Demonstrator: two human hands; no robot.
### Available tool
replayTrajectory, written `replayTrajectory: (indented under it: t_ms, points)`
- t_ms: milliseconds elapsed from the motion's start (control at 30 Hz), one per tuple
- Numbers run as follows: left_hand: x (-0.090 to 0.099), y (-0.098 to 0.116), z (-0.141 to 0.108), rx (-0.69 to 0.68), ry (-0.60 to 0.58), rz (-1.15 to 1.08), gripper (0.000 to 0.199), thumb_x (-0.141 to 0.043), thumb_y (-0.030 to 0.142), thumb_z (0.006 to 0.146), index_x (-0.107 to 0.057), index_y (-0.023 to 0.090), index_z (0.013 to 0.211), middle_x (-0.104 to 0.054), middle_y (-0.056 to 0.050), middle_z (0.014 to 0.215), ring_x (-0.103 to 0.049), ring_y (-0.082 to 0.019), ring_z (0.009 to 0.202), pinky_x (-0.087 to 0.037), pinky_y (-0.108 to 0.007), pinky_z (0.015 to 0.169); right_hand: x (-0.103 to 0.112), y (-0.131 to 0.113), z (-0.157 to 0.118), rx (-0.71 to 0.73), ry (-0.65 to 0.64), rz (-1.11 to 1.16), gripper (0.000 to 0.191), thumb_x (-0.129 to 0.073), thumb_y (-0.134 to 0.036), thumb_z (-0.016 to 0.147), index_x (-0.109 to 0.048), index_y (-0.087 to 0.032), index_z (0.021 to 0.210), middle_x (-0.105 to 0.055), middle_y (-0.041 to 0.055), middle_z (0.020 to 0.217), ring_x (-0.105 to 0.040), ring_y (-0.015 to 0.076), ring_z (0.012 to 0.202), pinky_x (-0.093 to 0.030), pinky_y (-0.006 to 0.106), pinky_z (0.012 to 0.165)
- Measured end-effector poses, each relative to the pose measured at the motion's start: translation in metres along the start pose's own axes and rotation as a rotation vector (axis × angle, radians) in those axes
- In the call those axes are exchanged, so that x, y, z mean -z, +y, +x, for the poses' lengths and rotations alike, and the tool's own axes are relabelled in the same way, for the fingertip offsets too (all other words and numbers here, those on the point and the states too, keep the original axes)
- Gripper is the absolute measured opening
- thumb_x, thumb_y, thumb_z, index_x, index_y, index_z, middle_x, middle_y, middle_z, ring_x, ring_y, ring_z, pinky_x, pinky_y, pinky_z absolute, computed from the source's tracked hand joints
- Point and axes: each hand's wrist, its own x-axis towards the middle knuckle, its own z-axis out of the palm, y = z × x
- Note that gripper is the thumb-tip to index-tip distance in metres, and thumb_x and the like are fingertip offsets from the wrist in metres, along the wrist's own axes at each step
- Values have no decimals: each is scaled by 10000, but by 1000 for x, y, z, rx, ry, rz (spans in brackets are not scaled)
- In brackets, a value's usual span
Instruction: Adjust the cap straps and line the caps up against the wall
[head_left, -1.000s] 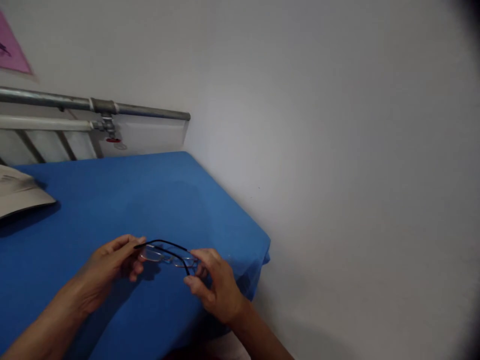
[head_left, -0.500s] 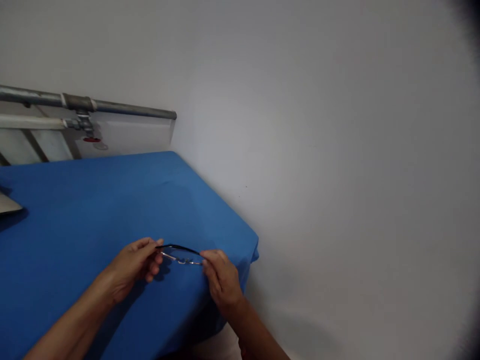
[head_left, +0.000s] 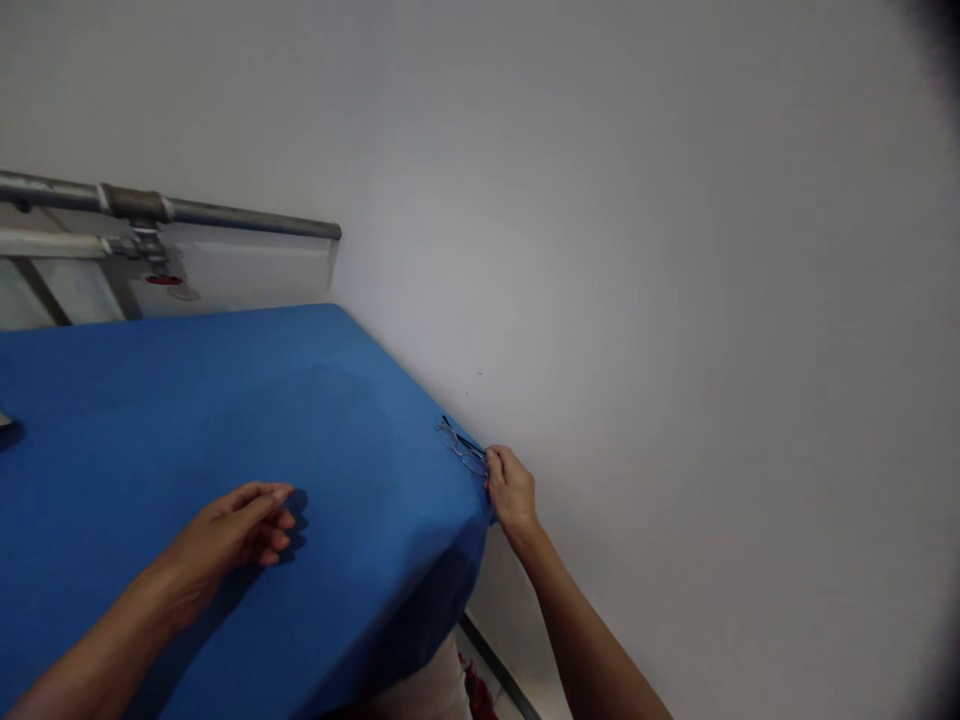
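Observation:
My right hand (head_left: 512, 488) pinches one end of a pair of thin-framed eyeglasses (head_left: 463, 446) with dark temples. The glasses are folded and lie at or just over the right edge of the blue cloth (head_left: 322, 420), close to the wall. Over the cloth's near part is my left hand (head_left: 251, 525), apart from the glasses. Its thumb and index finger are close together, the other fingers are curled, and nothing shows between them.
A metal pipe (head_left: 247, 218) runs along the back wall at the left, with a red-handled valve (head_left: 150, 250) below it. At the far left edge, part of a pale object (head_left: 4, 420) rests on the cloth. A plain wall (head_left: 675, 350) borders the right side.
My left hand has let go of the glasses and sits slightly further left. My right hand has carried them right and away from me, to the cloth's edge. The view has shifted slightly right.

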Motion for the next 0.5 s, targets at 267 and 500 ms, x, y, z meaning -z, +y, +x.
replayTrajectory:
  t_ms: [267, 500]
  points:
    - [19, 8, -15, 4, 89, 24, 297, -724, 289, 707, -659, 144, 958, -674, -40, 717, -610, -170, 589, -515, -249, 507, -4, 7, 3, 114, 48, -136, 389, -391, -476, 884, -649, -200, 791, -677, 86, 783, -609, 214, 759, -482, 342, 744]
    - [59, 4, -8, -90, 150, -17, 422, -838, 355, 544, -690, 174, 896, -676, -32, 672, -614, -181, 553, -498, -261, 482, 15, -16, -10, 256, 95, -147, 401, -422, -486, 902, -657, -171, 980, -686, 151, 994, -632, 269, 942, -506, 436, 869]
